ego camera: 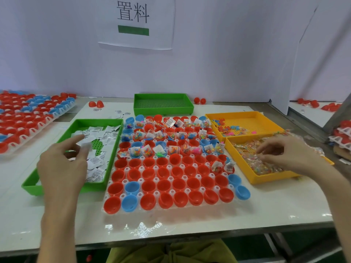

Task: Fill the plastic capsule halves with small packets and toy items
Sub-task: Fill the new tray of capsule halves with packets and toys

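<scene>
With the capsule halves racked mid-table between the supply trays for short reaches, my left hand pinches a white packet over the green tray, while my right hand curls into the bead packets of the nearer yellow tray, grip unclear.

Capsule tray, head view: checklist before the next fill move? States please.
1. Empty capsule halves in near rows: ok.
2. White packets stocked in green tray: ok.
3. Bead packets stocked in near yellow tray: ok.
4. Left hand grip on a white packet: ok, pinched, though blurred.
5. Right hand grip on anything: cannot tell.
</scene>
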The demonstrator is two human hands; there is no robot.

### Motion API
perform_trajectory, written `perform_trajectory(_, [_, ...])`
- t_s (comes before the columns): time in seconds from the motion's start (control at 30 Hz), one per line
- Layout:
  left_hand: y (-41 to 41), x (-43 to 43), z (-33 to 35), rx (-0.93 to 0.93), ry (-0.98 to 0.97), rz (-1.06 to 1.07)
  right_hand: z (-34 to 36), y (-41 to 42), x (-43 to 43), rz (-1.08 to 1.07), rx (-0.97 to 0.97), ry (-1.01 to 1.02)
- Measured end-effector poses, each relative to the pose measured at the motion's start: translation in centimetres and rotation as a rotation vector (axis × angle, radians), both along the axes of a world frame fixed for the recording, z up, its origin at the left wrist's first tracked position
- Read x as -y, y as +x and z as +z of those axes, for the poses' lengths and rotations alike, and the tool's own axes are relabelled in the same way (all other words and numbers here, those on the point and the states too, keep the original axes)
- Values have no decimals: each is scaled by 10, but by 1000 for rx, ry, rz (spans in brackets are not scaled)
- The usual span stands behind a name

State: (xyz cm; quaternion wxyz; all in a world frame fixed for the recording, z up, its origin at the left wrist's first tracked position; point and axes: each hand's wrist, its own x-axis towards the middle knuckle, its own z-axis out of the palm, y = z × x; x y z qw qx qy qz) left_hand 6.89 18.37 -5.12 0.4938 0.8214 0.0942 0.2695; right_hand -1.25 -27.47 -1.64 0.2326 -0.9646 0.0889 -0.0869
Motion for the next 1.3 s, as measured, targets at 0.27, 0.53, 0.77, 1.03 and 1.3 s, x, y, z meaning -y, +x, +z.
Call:
perform_trajectory(0.27, [-25, 31, 33, 231, -223, -217, -2, 4, -3, -54, -132, -74])
perform_trajectory(0.53, [-73, 101, 51, 239, -354, -607, 21, -2, -29, -88, 352, 68])
perform_trajectory(0.77, [-87, 129, 49, 142, -586, -756, 71, -30, -125, 571, 540, 710])
perform_trajectory(1.03, [-89, 129, 51, 5, -760, -882, 54, -23, -172, 476, 485, 684])
perform_trajectory(1.3, [-87, 118, 45, 64, -535, -800, 39, -22, -158, 367, 556, 632])
